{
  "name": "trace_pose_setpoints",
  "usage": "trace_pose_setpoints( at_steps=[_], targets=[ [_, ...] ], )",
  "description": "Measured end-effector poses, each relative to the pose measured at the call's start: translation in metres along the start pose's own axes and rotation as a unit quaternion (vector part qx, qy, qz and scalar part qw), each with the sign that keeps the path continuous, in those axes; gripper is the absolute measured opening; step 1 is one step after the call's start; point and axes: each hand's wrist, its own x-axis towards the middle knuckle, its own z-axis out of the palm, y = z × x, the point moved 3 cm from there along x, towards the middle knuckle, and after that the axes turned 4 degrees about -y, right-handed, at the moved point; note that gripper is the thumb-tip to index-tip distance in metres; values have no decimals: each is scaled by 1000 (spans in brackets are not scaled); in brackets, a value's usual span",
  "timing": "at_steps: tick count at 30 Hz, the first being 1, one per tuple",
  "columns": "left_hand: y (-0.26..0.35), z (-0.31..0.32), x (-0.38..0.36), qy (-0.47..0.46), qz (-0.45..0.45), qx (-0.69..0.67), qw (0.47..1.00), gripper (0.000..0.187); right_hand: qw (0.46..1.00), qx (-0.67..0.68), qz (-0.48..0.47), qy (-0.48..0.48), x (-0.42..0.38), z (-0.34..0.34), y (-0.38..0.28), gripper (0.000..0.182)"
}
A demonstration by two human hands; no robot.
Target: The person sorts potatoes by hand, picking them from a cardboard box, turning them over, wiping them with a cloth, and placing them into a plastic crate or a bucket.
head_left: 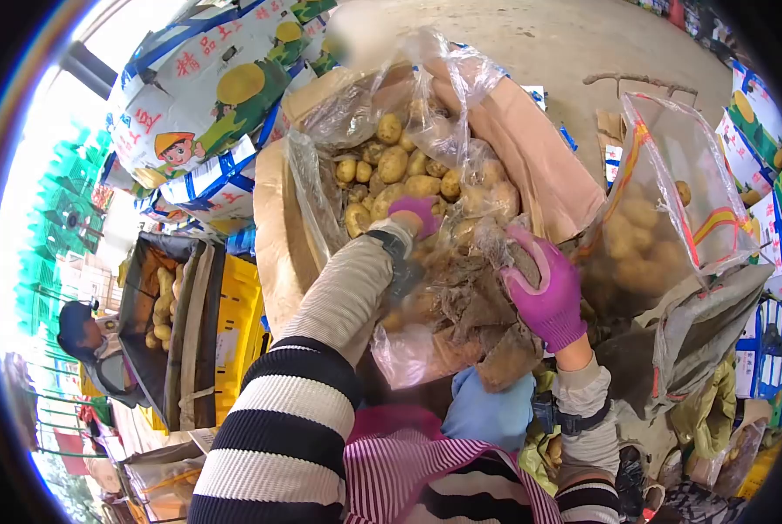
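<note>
A: Starting at the far left, a person (89, 345) stands beside a dark crate (159, 323) of potatoes, well away from the work in hand. Nearer the middle, the left hand (413, 214), in a magenta glove, reaches down into the clear plastic liner (312, 188) of the big cardboard box (273, 236).

B: Is its grip closed on anything?

A: I cannot tell; the fingers curl among the potatoes (404, 166), but the glove's underside is hidden. The potatoes lie right at and just beyond its fingertips, heaped toward the far side of the box.

B: And the other hand?

A: The right hand (548, 293) has its grip pinched on the liner's near edge, pulling the plastic down and toward the body.

B: What could go wrong?

A: In my judgement the thin plastic could tear or slip out of the pinch, since the heap leans on it. Potatoes could then roll out over the near edge. Farther right, the filled clear bag (671, 210) stands open and tilted; a bump could tip it.
</note>
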Motion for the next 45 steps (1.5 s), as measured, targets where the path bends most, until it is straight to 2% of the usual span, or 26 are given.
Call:
trace_pose_setpoints(
  at_steps=[2, 5, 6, 9, 10, 13, 16, 19, 23, 26, 29, 30, 33, 34, 37, 38, 45],
  targets=[
    [-1, 23, 24, 73, -24, 49, 996, 69, 1000, -1, -11, -2, 3, -4, 2, 49],
    [1, 3, 3, 33, -19, 10, 999, 69, 1000, 14, -21, 3, -1, -4, 8, 50],
    [5, -11, -9, -25, -35, -54, 998, 69, 1000, 18, -17, 1, 0, -5, 7, 51],
    [-8, -1, -5, 63, 11, -79, 995, 68, 999, 26, -18, 0, 1, -2, 8, 52],
    [-7, -2, -14, 92, -12, -90, 992, 66, 999, 27, -19, 3, 2, -1, 9, 52],
    [-26, -2, -8, 43, 47, -200, 978, 64, 1000, 8, -29, 4, 1, 0, 10, 53],
    [-36, -4, -18, 89, 97, -240, 962, 64, 1000, 12, -23, 4, 3, 0, 9, 53],
    [-26, -6, -40, 96, 93, -208, 969, 59, 999, 19, -28, 5, 6, 1, 10, 54],
    [-36, 6, -13, 115, 188, -122, 968, 59, 1000, 14, -25, -9, 7, -1, 11, 55],
    [-26, -5, -11, 33, 124, -108, 986, 62, 999, 28, -22, -12, 7, 1, 11, 55],
    [-20, -13, -21, 32, 91, -114, 989, 64, 999, 35, -16, -7, 9, 3, 8, 55],
    [-16, -9, -18, 63, 73, -100, 990, 66, 999, 32, -15, -5, 8, 3, 9, 55],
    [-11, 0, -8, 52, 14, -51, 997, 69, 999, 33, -20, 4, 2, 1, 13, 54],
    [-3, -15, -21, -3, -13, -62, 998, 71, 999, 36, -23, 9, 1, 0, 15, 54],
    [-13, -8, -15, -9, -12, -77, 997, 74, 999, 35, -13, 2, 1, 0, 15, 53],
    [-16, -4, -11, -25, -38, -111, 993, 78, 999, 35, -15, 4, 1, 1, 14, 53],
    [-30, -7, 3, -36, 4, -118, 992, 86, 998, 49, -34, 14, 3, -1, 16, 54]
  ],
)
